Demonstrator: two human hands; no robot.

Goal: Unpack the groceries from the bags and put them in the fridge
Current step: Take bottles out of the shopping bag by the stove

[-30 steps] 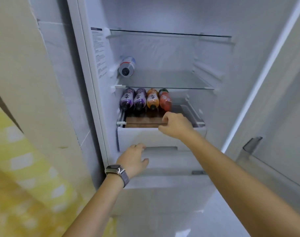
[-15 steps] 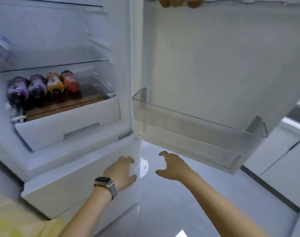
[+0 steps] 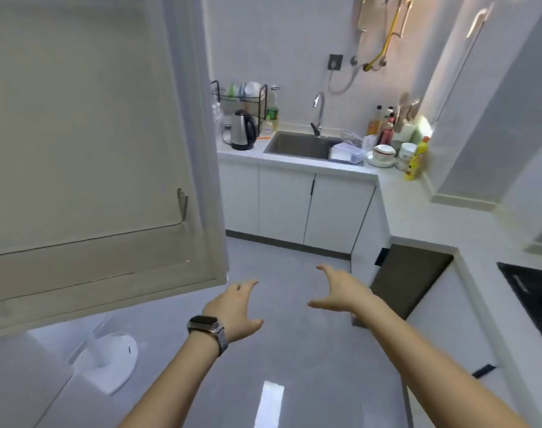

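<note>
2 bare forearms, no sleeves visible. Left hand [image 3: 236, 307] wrist wears a smartwatch [image 3: 203, 323], dark rectangular face, grey metal case, grey mesh-look band. Right hand [image 3: 340, 292] and wrist wear nothing.

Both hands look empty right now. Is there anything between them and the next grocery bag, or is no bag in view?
No grocery bag shows in this view, so the path cannot be judged. The left hand and right hand hang open over bare grey floor tiles, with the open white fridge door to their left.
</note>
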